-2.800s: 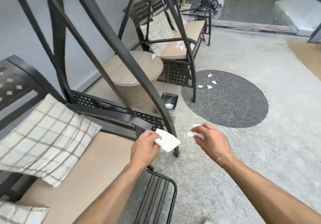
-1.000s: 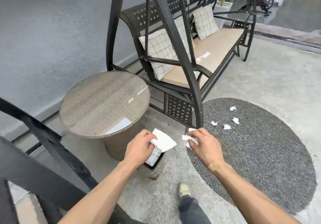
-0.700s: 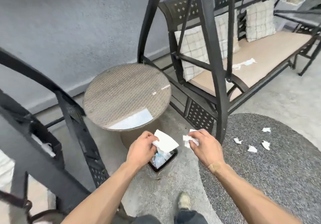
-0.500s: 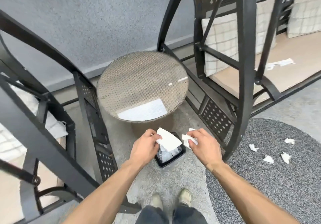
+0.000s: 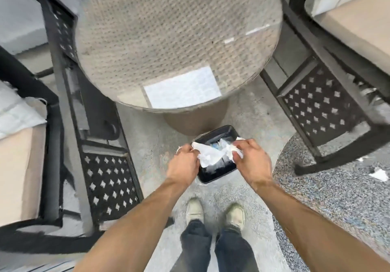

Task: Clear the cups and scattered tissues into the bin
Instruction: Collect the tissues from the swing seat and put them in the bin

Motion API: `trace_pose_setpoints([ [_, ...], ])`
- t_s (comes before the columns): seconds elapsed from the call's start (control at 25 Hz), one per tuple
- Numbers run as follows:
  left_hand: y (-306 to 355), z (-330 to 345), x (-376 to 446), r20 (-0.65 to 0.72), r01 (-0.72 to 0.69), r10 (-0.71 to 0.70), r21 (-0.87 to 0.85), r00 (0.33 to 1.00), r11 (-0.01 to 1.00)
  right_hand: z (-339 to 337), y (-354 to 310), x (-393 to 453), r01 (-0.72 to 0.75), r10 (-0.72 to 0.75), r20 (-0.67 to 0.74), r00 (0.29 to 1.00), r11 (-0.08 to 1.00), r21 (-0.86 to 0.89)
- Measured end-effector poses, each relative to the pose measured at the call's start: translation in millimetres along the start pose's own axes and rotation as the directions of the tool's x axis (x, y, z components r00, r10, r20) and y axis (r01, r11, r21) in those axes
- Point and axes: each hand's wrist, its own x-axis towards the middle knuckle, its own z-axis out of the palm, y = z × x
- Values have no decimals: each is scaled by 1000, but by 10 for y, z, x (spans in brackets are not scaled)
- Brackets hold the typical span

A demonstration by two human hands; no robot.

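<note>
White tissues [image 5: 207, 155] hang over the black bin [image 5: 217, 171], the left hand [image 5: 185, 163] pinching one sheet, the right hand [image 5: 251, 157] closed on a crumpled wad. Soft and nearly weightless, they likely drift; release low, inside the rim.

Both arms are bare, with no sleeves. Dark blue long trousers [image 5: 213, 248] and pale, dusty shoes [image 5: 194, 210].

two hands [image 5: 185, 164] [image 5: 252, 162], one bin [image 5: 217, 175], one table [image 5: 168, 39]
</note>
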Motion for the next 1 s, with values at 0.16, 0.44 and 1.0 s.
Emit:
trace_pose_setpoints([
  [0.16,-28,829,569,98,25,-29,38,995,999,888,426,299,-42,45,62,997,998,-36],
  [0.44,-21,1465,1082,89,42,-43,18,995,999,1594,649,746,25,-18,103,995,997,-68],
  [1.0,121,1120,863,148,35,-14,-145,989,989,1198,590,614,120,-110,228,968,992,-29],
])
